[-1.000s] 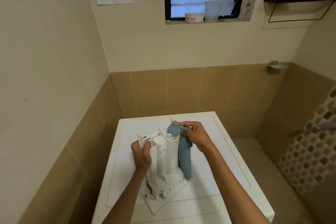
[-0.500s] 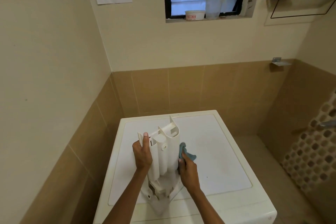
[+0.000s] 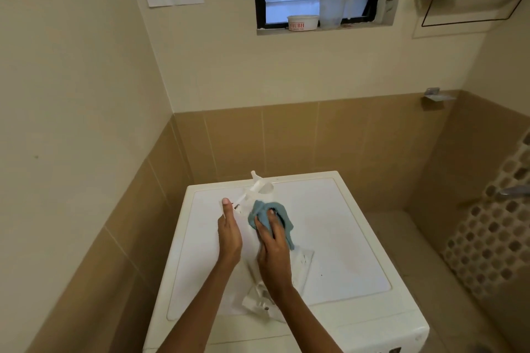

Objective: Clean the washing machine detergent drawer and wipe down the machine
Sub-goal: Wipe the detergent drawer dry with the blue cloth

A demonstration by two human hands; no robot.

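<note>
Beige-tiled walls close round the white washing machine [image 3: 344, 238] you stand over. Your right hand [image 3: 274, 241] bunches the soft blue cloth [image 3: 259, 209] and presses it against the white plastic detergent drawer [image 3: 259, 188], which is out of its slot and propped on end on the machine's lid. Your left hand [image 3: 229, 238] grips its left wall to steady it. You look midway through cleaning the drawer. Refitting it and wiping the machine's top and front are probably yet to do.
</note>
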